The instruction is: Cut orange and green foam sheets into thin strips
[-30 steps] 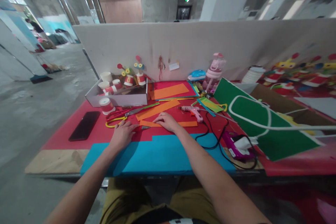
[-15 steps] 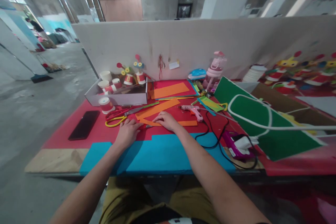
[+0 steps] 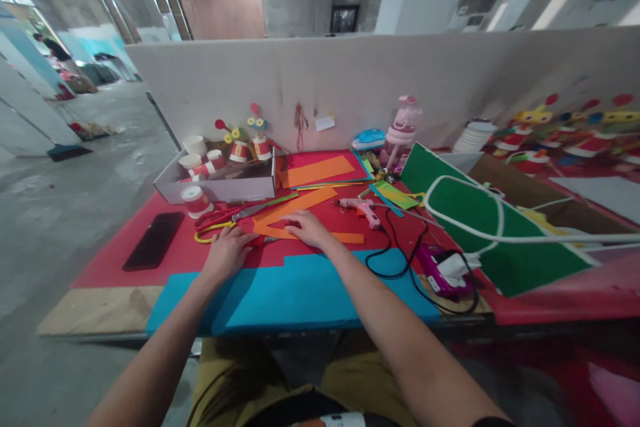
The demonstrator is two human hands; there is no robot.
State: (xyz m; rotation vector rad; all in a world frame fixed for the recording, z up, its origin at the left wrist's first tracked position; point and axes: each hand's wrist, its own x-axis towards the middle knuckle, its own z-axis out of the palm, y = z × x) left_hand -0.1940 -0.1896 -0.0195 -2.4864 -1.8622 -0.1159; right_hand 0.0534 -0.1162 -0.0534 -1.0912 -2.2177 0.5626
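Observation:
My left hand (image 3: 227,255) lies low over the red table cover, fingers stretched toward the left end of a narrow orange paper strip (image 3: 350,237). My right hand (image 3: 309,229) rests across the same strip, thumb and fingers apart and its fingertips on the paper. Between the hands a small grey object (image 3: 270,239) shows beside the strip; its kind is unclear. Just beyond my left hand are scissors with yellow handles (image 3: 204,235). A wider orange paper piece (image 3: 305,203) lies past my fingers, and blue paper (image 3: 260,300) is under my forearms.
A pink glue gun (image 3: 365,209) with a black cord lies to the right, near a purple power strip (image 3: 443,273). A phone (image 3: 154,241) and a paper cup (image 3: 195,200) are left. A white box (image 3: 225,192) holds cup figures. A green board (image 3: 530,260) leans at right.
The whole view has shifted slightly, so things appear a little farther left. Both hands stay at the orange strip with almost the same pose.

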